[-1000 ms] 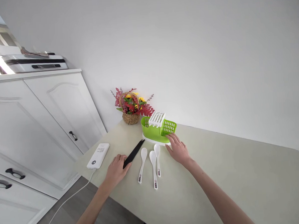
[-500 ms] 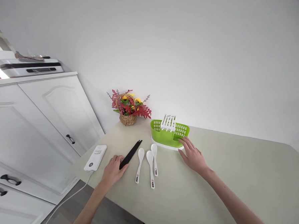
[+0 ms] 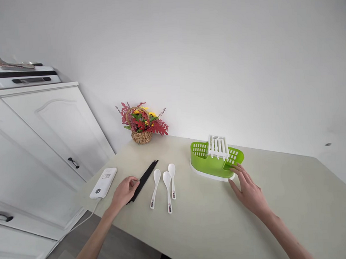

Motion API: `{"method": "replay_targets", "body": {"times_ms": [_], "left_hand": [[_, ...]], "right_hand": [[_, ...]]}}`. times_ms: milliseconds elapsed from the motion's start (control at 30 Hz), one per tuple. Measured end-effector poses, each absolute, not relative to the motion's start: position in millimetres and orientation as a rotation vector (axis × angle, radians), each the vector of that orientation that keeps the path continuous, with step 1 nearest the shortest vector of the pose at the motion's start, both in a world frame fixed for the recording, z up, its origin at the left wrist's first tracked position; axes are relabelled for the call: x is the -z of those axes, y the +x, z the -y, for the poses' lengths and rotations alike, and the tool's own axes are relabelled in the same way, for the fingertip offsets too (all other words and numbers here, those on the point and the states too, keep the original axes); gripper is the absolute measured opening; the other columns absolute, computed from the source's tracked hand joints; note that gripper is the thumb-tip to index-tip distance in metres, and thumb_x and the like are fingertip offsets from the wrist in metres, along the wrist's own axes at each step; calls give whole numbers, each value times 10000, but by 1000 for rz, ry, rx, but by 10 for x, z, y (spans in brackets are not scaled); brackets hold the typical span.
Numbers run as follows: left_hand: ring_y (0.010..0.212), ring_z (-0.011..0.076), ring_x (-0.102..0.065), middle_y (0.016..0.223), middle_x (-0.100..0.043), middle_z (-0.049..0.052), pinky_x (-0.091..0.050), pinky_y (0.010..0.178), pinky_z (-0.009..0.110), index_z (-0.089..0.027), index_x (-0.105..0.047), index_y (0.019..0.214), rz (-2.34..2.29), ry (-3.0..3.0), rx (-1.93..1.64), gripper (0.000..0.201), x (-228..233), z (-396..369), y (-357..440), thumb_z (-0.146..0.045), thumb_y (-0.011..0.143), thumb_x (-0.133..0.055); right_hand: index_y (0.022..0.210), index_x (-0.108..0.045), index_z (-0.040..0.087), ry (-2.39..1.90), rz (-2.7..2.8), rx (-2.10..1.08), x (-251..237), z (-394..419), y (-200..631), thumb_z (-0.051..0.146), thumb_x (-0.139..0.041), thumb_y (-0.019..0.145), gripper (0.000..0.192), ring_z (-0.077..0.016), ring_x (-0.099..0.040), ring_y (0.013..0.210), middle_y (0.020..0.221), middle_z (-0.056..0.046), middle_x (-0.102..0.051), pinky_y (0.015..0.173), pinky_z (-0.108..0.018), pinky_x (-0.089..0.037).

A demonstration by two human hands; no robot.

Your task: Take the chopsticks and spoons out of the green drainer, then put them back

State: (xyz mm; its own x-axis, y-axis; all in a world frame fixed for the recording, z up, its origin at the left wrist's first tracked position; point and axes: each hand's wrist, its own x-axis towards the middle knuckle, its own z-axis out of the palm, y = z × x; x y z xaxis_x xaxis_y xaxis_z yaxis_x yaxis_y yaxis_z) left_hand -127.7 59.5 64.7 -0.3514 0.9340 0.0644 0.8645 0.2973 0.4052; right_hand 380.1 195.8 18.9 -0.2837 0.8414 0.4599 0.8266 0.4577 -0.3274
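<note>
My left hand rests at the left edge of a bundle of black chopsticks lying slantwise on the table. Its fingers are curled with the thumb close to them; whatever may be between them is hidden. At the right end of a green plastic cutlery basket is my right hand, its fingers over the low rim and its thumb down by the white base. A white slatted rack with small hooks sits across the basket's top. Between the hands lie three white spoons: left, middle and right.
A wicker basket of artificial flowers stands at the back by the wall. On the left, a white power bank with a cable lies near the table's edge. White cabinets stand beyond that edge, a suitcase on top.
The green basket has shifted right, away from the spoons, together with my right hand. My left hand has slid toward the left side of the chopsticks, and the whole view has turned slightly.
</note>
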Motion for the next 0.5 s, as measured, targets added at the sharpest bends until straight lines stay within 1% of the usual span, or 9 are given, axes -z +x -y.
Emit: {"method": "replay_targets", "body": {"times_ms": [100, 167, 233, 400, 500], "left_hand": [[838, 233, -681, 918, -707, 58, -496, 739, 332, -222, -651, 1073, -2363, 1670, -570, 491, -652, -594, -1286, -632, 951, -409], [855, 236, -685, 927, -715, 60, -499, 750, 335, -225, -653, 1065, -2356, 1667, -584, 486, -641, -587, -1308, -635, 946, -421], [855, 234, -685, 933, -720, 60, -505, 765, 338, -227, -654, 1061, -2338, 1664, -602, 481, -624, -582, -1330, -636, 942, -432], [830, 225, -676, 930, -724, 54, -508, 779, 336, -224, -660, 1063, -2313, 1654, -618, 475, -622, -592, -1342, -629, 931, -448], [815, 226, -673, 908, -721, 50, -505, 770, 334, -218, -663, 1051, -2312, 1672, -593, 473, -653, -601, -1329, -617, 929, -440]], "right_hand": [[1474, -472, 289, -1413, 2096, -59, -163, -1915, 3950, 487, -373, 1039, 488, -311, -502, 1431, 1598, -92, -475, 689, -393, -645], [1454, -491, 293, -1422, 2056, -77, -138, -1884, 4034, 498, -386, 1032, 480, -315, -585, 1342, 1598, -98, -476, 686, -398, -643], [1435, -509, 295, -1425, 2016, -92, -115, -1850, 4108, 510, -399, 1024, 476, -318, -639, 1263, 1593, -106, -480, 672, -399, -639], [1397, -525, 311, -1467, 1961, -127, -77, -1781, 4250, 534, -419, 1013, 457, -307, -693, 1156, 1608, -91, -467, 592, -361, -609], [1381, -530, 318, -1473, 1936, -154, -56, -1751, 4293, 542, -422, 1010, 446, -295, -714, 1095, 1617, -84, -458, 603, -366, -604]]}}
